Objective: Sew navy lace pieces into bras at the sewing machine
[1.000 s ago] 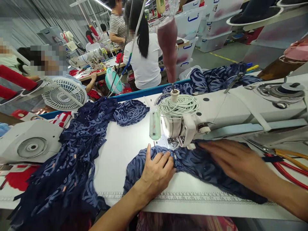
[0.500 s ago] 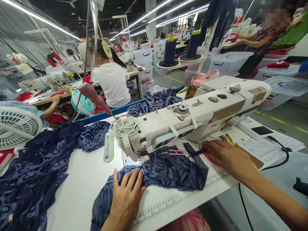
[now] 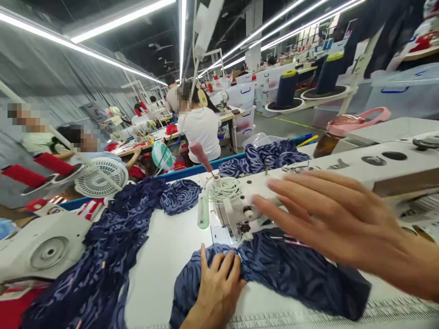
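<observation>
On navy fabric (image 3: 295,269) the left hand (image 3: 219,288) lies splayed, the right hand (image 3: 338,221) hovering outstretched.

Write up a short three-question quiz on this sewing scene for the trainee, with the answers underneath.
1. True or false: the left hand rests on the blue cloth.

2. What colour are the two thread spools near the picture's left edge?
a) green
b) red
c) yellow

3. Fill in the missing words: the ____ is raised, fingers extended, in front of the sewing machine as the camera sees it.

Key: 1. True. 2. b. 3. right hand.
</observation>
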Tool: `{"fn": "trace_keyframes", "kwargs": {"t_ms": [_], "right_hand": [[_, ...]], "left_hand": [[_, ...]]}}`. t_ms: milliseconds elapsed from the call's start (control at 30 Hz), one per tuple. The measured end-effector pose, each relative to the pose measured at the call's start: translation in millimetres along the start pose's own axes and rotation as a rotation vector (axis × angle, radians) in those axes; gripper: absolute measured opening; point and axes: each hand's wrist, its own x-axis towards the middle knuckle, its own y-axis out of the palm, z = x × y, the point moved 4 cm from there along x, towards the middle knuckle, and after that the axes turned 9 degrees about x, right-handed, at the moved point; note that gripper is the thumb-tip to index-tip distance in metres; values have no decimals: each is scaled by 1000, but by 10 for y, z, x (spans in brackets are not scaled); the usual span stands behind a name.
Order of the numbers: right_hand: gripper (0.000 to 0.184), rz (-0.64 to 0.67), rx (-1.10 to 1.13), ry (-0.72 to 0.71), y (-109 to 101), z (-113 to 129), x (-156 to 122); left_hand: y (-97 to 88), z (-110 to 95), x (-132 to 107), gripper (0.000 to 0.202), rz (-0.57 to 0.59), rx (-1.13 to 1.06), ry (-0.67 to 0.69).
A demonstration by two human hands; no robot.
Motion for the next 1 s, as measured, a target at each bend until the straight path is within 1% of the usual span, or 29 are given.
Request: {"fn": "trace_keyframes", "kwargs": {"t_ms": [33,67,100,167,233,300,333,367,400,433,467,500,533,567,600,633,667,700,733,800,867,933,1000], "right_hand": [[60,36,-120,-176,27,2,260],[62,60,-215,-315,70,-11,495],[65,113,-287,-408,136,-39,704],[64,222,-367,-500,278,-105,1044],[55,324,-417,-555,379,-158,1269],[42,405,-467,-584,384,-194,1362],[39,427,-493,-564,348,-209,1351],[41,422,-508,-513,292,-216,1293],[47,389,-508,-427,226,-213,1185],[55,336,-487,-319,166,-192,1020],[61,256,-430,-207,119,-142,801],[63,196,-348,-88,109,-67,536],[65,165,-230,-26,147,58,239],[68,203,-98,5,244,217,-70],[71,300,15,38,388,390,-374],[73,327,122,61,527,567,-645],[75,374,215,110,688,718,-885],[75,398,269,194,847,824,-1082],[73,391,298,260,990,902,-1231],[66,394,321,356,1221,978,-1410],[58,400,319,400,1335,999,-1472],[53,417,312,424,1349,1006,-1483],[50,434,302,434,1319,1021,-1480]], "left_hand": [[6,0,-1,34,-40,16,6],[14,-3,0,34,-85,31,12],[26,-8,2,33,-135,42,21],[60,-16,16,33,-240,59,29],[98,-10,42,32,-324,71,18],[114,-4,61,31,-351,93,10],[103,-10,58,31,-340,111,11],[72,-27,40,32,-321,125,19],[29,-53,11,33,-276,134,24],[-24,-88,-29,35,-207,133,27],[-87,-129,-76,38,-135,117,27],[-141,-167,-124,41,-29,89,17],[-199,-205,-170,43,56,51,9],[-252,-236,-209,43,121,12,-4],[-292,-258,-241,44,176,-24,-20],[-323,-274,-265,43,203,-53,-33],[-338,-284,-282,43,226,-73,-45],[-342,-290,-295,43,240,-84,-52],[-340,-295,-302,43,243,-88,-50],[-328,-299,-306,43,235,-81,-40],[-319,-298,-300,43,217,-73,-30],[-316,-296,-293,44,205,-72,-23],[-314,-295,-290,44,201,-73,-19]]}}
